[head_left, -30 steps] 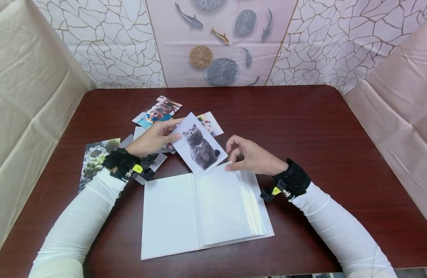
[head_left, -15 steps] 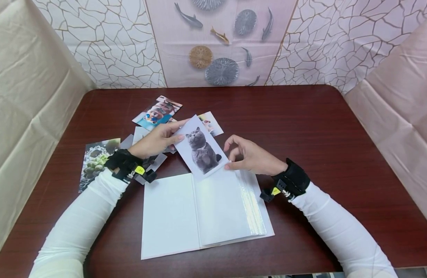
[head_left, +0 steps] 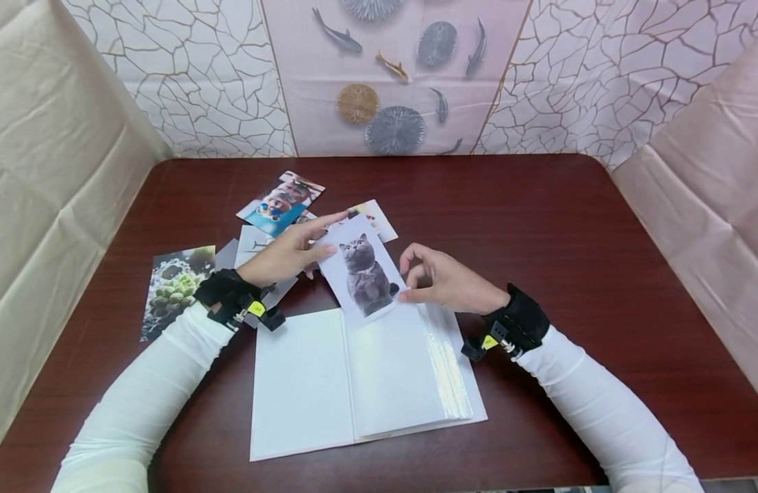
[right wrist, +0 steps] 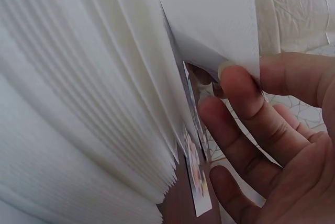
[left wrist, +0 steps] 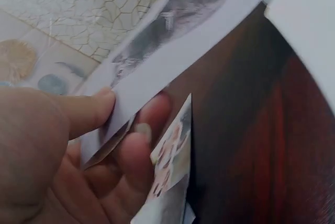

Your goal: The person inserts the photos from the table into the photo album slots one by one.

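Observation:
My left hand (head_left: pixel 286 257) grips a photo of a grey cat (head_left: pixel 366 277) by its upper left edge, thumb on the picture side and fingers behind, as the left wrist view shows. The tilted photo's lower end overlaps the top of a clear-sleeved page (head_left: pixel 397 370) in an open white photo album (head_left: pixel 301 383). At that page's upper right corner, my right hand (head_left: pixel 443 277) pinches between thumb and finger. The right wrist view shows the lifted page (right wrist: pixel 220 30) standing away from the stack of other pages (right wrist: pixel 104 77).
Loose photos lie behind and left of the album: a succulent photo (head_left: pixel 174 294), a photo with a blue lower part (head_left: pixel 283 205), and one with a white border (head_left: pixel 379 219). The dark wooden table (head_left: pixel 539 226) runs back to a patterned cloth (head_left: pixel 200 82).
The left hand has shifted slightly right and down with the cat photo, bringing its lower end further over the page top. The right hand stays almost still at the page corner.

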Demonstrator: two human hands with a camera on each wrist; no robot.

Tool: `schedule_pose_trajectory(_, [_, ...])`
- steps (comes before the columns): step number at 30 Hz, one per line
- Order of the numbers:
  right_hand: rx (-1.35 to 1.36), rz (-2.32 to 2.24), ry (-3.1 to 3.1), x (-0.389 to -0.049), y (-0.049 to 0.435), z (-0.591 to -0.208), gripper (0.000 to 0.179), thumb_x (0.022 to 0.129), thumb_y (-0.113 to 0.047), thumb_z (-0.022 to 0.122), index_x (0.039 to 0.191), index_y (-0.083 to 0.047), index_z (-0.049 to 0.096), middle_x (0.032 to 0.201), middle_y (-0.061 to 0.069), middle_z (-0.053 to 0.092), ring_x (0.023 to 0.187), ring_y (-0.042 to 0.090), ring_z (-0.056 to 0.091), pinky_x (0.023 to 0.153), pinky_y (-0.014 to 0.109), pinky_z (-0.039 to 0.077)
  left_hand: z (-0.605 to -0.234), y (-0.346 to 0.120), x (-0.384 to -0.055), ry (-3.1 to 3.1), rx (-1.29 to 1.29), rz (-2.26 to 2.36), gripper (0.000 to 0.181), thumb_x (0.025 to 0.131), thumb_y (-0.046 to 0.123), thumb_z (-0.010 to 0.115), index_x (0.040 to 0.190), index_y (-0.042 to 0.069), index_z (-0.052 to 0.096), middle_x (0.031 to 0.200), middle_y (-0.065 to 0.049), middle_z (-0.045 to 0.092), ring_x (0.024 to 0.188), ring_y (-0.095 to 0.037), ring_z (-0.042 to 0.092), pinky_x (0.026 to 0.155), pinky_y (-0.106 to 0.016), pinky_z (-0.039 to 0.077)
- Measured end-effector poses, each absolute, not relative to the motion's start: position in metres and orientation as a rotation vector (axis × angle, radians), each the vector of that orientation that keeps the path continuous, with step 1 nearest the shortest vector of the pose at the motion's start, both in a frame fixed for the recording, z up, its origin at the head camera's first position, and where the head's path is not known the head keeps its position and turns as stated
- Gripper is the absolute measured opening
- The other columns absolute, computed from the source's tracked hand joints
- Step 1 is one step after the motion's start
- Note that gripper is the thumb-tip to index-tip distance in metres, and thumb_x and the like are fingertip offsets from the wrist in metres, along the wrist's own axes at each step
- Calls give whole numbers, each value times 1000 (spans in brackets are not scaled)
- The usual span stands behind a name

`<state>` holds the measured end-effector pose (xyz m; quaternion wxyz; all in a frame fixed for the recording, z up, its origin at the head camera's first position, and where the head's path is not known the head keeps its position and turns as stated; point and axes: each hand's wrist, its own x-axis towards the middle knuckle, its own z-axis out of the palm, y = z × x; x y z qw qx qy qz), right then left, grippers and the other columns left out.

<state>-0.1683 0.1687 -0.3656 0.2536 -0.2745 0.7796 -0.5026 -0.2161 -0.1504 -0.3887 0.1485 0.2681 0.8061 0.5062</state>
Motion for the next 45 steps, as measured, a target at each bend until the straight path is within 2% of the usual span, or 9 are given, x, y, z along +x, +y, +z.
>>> schedule_pose_trajectory(2, [-744,-1366,2121,-168,169,-366,37,91,-5,75,112,-4,44,76,9,64,80,21,60,76,28,40,-390,-147,-215,2331,744,1492,54,104,15,57,153,28,41,109,-13,60,59,-35,52,55,-41,53])
schedule_pose_trajectory(6, [-740,-1372,2117,-167,168,-366,35,91,-5,74,110,-5,44,75,8,63,80,20,60,76,28,40,-391,-142,-212,2360,714,1552,46,102,13,60,146,24,50,139,-4,55,61,-35,54,59,-42,55])
schedule_pose_trajectory(8, [-739,-1374,2116,-167,168,-366,35,91,-5,74,109,-4,44,75,8,62,79,20,60,76,28,40,-391,-141,-211,2382,715,1553,46,101,12,61,145,23,52,148,0,50,62,-34,56,60,-41,56])
schedule_pose_trajectory(15, [-720,-1361,2131,-167,167,-367,35,91,-7,75,110,-6,45,75,6,62,80,19,60,78,29,41,-390,-141,-210,2355,719,1564,46,102,10,59,146,23,52,136,-8,57,65,-29,58,60,-39,55])
schedule_pose_trajectory(21, [-736,-1357,2134,-166,167,-366,34,92,-8,74,111,-5,46,76,6,63,83,19,61,82,29,42,-391,-141,-211,2332,701,1582,45,103,11,58,146,25,52,133,-8,59,66,-27,59,59,-40,55])
schedule_pose_trajectory(25, [-767,-1390,2116,-165,167,-365,34,92,-7,74,111,-4,46,77,6,63,85,19,61,83,29,43,-392,-141,-211,2328,697,1565,47,103,11,57,147,25,49,140,-5,56,64,-25,59,59,-39,55])
schedule_pose_trajectory(31, [-776,-1415,2095,-165,167,-365,34,91,-5,74,111,-3,46,78,8,65,86,18,62,82,29,44,-392,-139,-210,2280,728,1570,47,104,9,56,149,21,47,153,-2,47,64,-26,53,59,-31,53])
schedule_pose_trajectory(37, [-770,-1401,2089,-165,166,-366,32,93,-7,72,112,-3,46,81,11,66,85,19,60,79,29,42,-391,-135,-208,2234,747,1604,48,103,7,57,148,21,50,154,0,47,75,-24,56,57,-27,52])
schedule_pose_trajectory(45, [-777,-1395,2103,-166,166,-367,32,92,-6,73,110,-4,47,79,11,65,81,19,59,78,28,41,-391,-133,-207,2252,734,1580,50,101,6,59,147,25,52,149,1,51,87,-26,60,58,-29,53])
